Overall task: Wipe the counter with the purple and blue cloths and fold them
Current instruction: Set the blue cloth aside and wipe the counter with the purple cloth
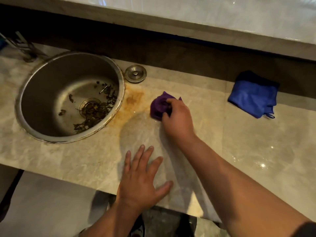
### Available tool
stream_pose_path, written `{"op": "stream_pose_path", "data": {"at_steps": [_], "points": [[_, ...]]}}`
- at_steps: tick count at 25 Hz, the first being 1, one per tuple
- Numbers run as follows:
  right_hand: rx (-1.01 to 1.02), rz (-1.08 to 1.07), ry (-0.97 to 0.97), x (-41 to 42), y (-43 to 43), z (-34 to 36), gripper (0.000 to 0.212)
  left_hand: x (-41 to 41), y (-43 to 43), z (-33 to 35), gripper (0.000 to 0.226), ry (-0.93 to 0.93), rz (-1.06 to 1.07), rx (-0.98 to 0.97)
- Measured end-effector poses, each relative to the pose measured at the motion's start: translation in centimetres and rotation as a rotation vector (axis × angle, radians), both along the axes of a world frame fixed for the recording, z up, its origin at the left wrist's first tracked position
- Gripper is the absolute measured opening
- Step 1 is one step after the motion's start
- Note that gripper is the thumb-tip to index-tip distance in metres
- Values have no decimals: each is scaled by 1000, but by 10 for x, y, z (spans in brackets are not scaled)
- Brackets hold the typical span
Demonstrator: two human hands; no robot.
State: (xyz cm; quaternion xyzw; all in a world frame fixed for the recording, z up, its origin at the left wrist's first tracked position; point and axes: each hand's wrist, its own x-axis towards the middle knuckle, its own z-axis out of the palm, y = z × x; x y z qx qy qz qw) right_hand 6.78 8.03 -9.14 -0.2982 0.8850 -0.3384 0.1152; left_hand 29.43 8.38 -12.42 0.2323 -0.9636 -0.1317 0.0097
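A bunched purple cloth lies on the beige marble counter, just right of an orange-brown stain. My right hand presses on the cloth's right side, fingers curled over it. My left hand rests flat on the counter near the front edge, fingers spread, holding nothing. A folded blue cloth sits at the back right, apart from both hands. A wet sheen marks the counter between my hands.
A round steel sink with dark leaf scraps around its drain is set in the counter at left. A metal drain stopper lies behind the stain. A dark recess and a raised ledge run along the back.
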Motion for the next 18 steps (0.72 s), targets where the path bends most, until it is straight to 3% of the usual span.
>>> {"op": "stream_pose_path", "data": {"at_steps": [2, 4, 7, 10, 13, 15, 18], "points": [[5, 44, 8, 15, -40, 2, 41, -2, 0, -4, 80, -6, 0, -4], [79, 257, 20, 51, -65, 7, 37, -2, -1, -5, 90, -75, -8, -17], [113, 547, 44, 86, -33, 6, 36, -2, -2, -1, 89, -153, -6, -42], [124, 440, 51, 45, 3, 4, 39, -2, -1, 3, 73, -67, -2, 33], [171, 214, 93, 13, -35, 4, 39, -1, 0, 0, 77, -31, -5, 42], [144, 372, 111, 42, -59, 5, 35, 1, -3, -2, 86, -144, -52, -24], [61, 535, 50, 86, -21, 3, 33, 0, -5, 0, 82, -293, -101, -136]]}}
